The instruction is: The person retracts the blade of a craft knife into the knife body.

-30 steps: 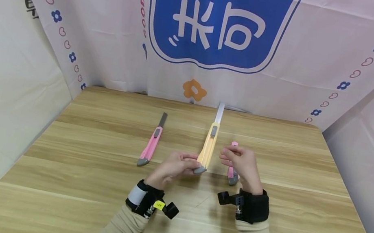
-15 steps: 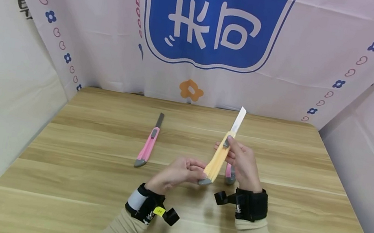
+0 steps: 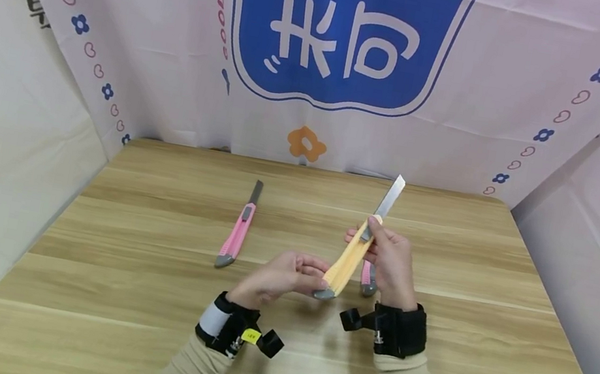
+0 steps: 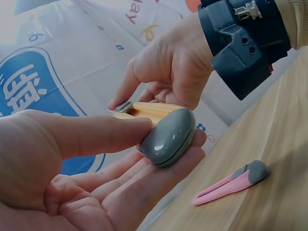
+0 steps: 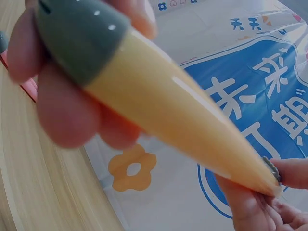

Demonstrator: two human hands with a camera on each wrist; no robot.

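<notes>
A yellow utility knife [image 3: 348,261] with its blade [image 3: 388,200] extended is held above the wooden table [image 3: 139,292], tilted up to the right. My left hand [image 3: 285,277] pinches its grey end cap [image 4: 167,136] between thumb and fingers. My right hand [image 3: 389,261] grips the upper handle, thumb on the grey slider [image 4: 124,106]. The right wrist view shows the yellow handle [image 5: 183,115] close up, with the grey cap [image 5: 77,38] between left fingers.
A pink utility knife [image 3: 237,231] with its blade out lies on the table to the left. Another pink knife [image 3: 366,281] lies under my right hand, mostly hidden. Printed cloth walls [image 3: 334,54] stand at the back and both sides.
The yellow knife was lifted off the table and tilted rightward. My right hand moved from beside it onto its upper handle and slider; the left hand kept the end cap.
</notes>
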